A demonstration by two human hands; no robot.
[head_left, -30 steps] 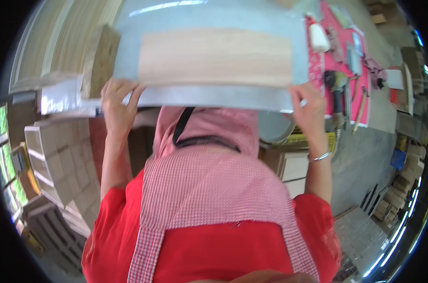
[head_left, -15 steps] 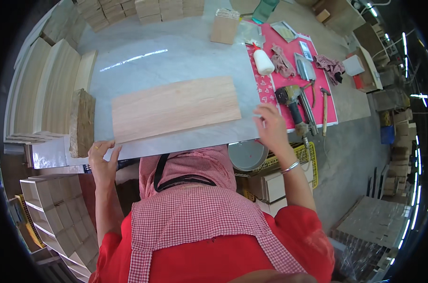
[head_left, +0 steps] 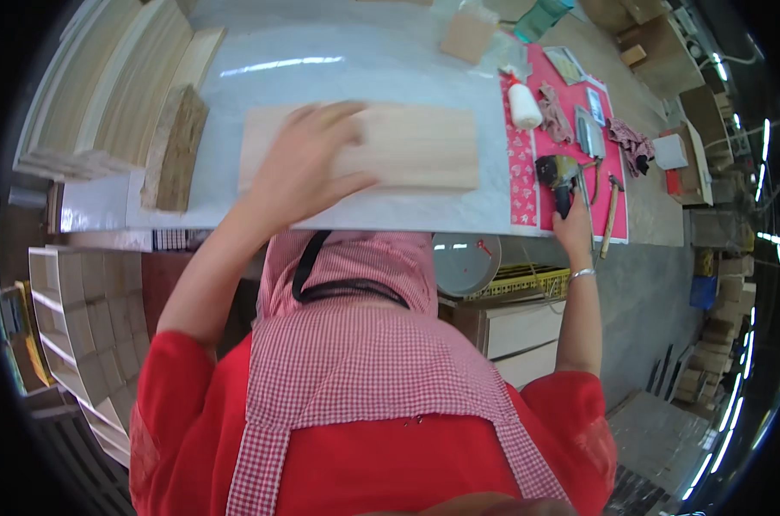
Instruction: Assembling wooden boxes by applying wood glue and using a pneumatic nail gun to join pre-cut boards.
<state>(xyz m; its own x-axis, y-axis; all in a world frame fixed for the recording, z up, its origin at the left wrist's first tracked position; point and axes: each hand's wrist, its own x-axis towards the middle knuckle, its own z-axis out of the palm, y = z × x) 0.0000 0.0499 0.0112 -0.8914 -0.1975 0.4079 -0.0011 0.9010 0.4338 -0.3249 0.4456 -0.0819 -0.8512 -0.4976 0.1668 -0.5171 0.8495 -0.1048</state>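
Observation:
A pale rectangular wooden board [head_left: 424, 148] lies flat on the table, near its front edge. Above the left part of that board is my left hand [head_left: 308, 163], fingers spread and partly blurred; whether it touches the wood I cannot tell. Out to the right, my right hand [head_left: 572, 230] is wrapped round the black handle of an air nail gun [head_left: 560, 176]. The nail gun rests on a pink patterned mat [head_left: 522, 198]. Beside it lies a hammer [head_left: 613, 211] with a wooden handle.
Stacked boards [head_left: 136, 82] and a rough wood block [head_left: 175, 150] stand on the left. A white bottle with a red cap [head_left: 523, 105], rags [head_left: 631, 144] and a metal container [head_left: 588, 133] are on the mat. Below the table edge sit a round grey basin [head_left: 463, 265] and a yellow crate [head_left: 527, 282].
My left hand has moved from the board's near left corner to over the board. My right hand has reached right and closed on the nail gun's handle. The view has shifted.

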